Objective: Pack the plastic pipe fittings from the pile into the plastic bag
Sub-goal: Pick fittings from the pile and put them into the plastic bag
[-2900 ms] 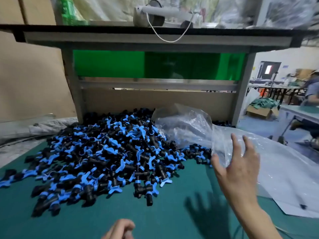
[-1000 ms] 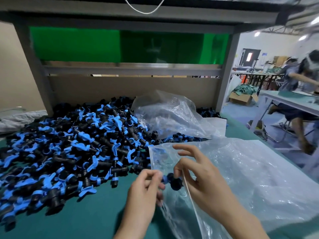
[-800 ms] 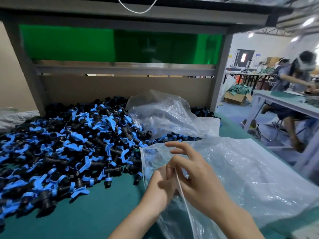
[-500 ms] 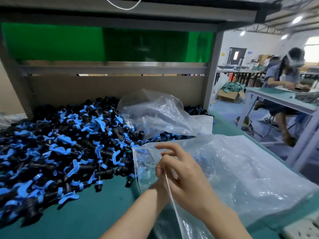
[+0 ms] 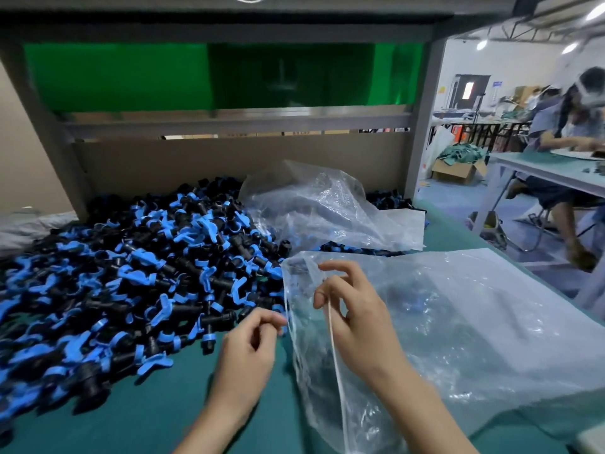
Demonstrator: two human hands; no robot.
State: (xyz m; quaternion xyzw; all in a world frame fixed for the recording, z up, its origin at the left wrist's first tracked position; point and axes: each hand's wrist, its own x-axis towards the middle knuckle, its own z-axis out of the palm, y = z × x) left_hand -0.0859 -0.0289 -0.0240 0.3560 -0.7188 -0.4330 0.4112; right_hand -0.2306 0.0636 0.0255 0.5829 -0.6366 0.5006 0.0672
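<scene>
One big pile [image 5: 131, 273] of black-and-blue pipe fittings [image 5: 209, 322], far too many to count, heaped on the left half of the green tabletop [image 5: 147, 421] and reaching back to the brown board [image 5: 229, 165] behind.

Two clear bags. One plastic bag [image 5: 474, 322] lying flat on the right, mouth turned toward the pile and just beside its near edge. One crumpled bag [image 5: 327, 211] farther back, resting against the pile's right side, with a few more fittings showing past it.

Two hands. Right hand [image 5: 360, 326] over the flat bag's mouth, thumb and a fingertip pinching the upper film and holding it raised, remaining fingers [image 5: 340, 267] arched above. Left hand [image 5: 248, 352] just outside the mouth, between bag and pile, fingers curled with tips at the bag's left edge; cannot tell whether pinching the film or holding nothing.

Dark and blue shapes dimly seen through the film inside the bag, too blurred to count.

Above, a grey frame [image 5: 422, 126] with a green panel [image 5: 131, 77]. Off to the right, one person [image 5: 563, 132] seated at another table [image 5: 550, 172], and one open cardboard box [image 5: 458, 168] on the floor.
</scene>
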